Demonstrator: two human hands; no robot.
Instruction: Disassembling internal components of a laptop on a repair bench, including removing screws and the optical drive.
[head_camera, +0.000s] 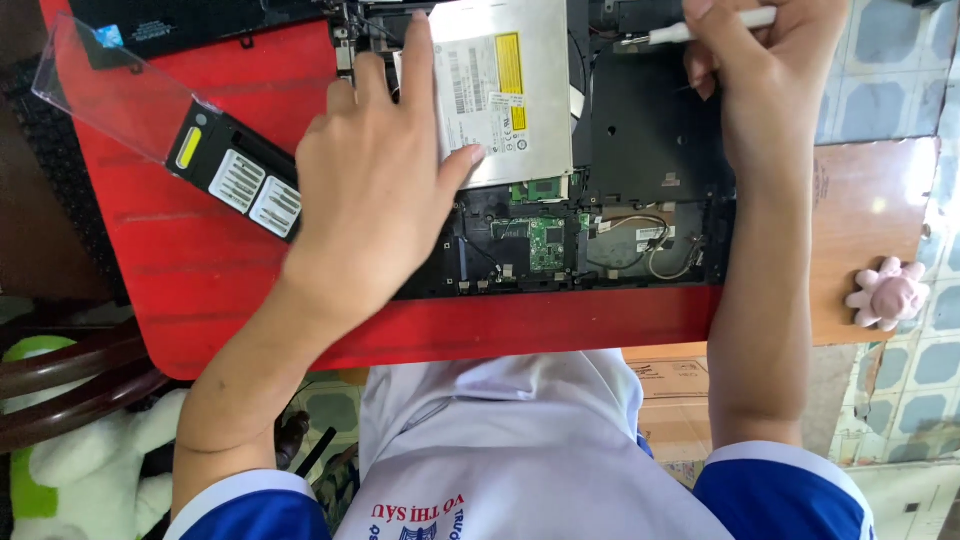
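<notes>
Left hand (370, 190): laid palm down, fingers spread and flat, over the left edge of the silver optical drive (505, 90); nothing is gripped. The thumb tip is pressed at the drive's lower left corner, apparently so that the drive is kept from shifting.

Right hand (745, 60): closed around a white-handled screwdriver (700, 30), held like a pen. The tip is pointed left, toward the upper part of the chassis just beside the drive's right edge.

Optical drive: a flat metal box with a white and yellow label, lying on the opened laptop chassis (650, 130), near the top of the view. Whether it is seated in its bay or merely resting there cannot be told.

Laptop chassis: black, cover off, set on the red table (180, 260) in front of the person. A green circuit board (545, 240) and loose thin wires (650, 235) are exposed below the drive.

Bit case (240, 175): a black holder with a yellow patch and rows of metal bits, its clear lid (110, 90) swung open. It is placed just left of the left hand, presumably for easy reach.

Red table: carries the chassis and the bit case; a brown board (865, 220) adjoins its right side.

Pink toy (888, 293): a small soft figure at the board's right edge, well apart from the work.

Shirt (500, 450): white with blue sleeves, seen at the bottom of the frame.
</notes>
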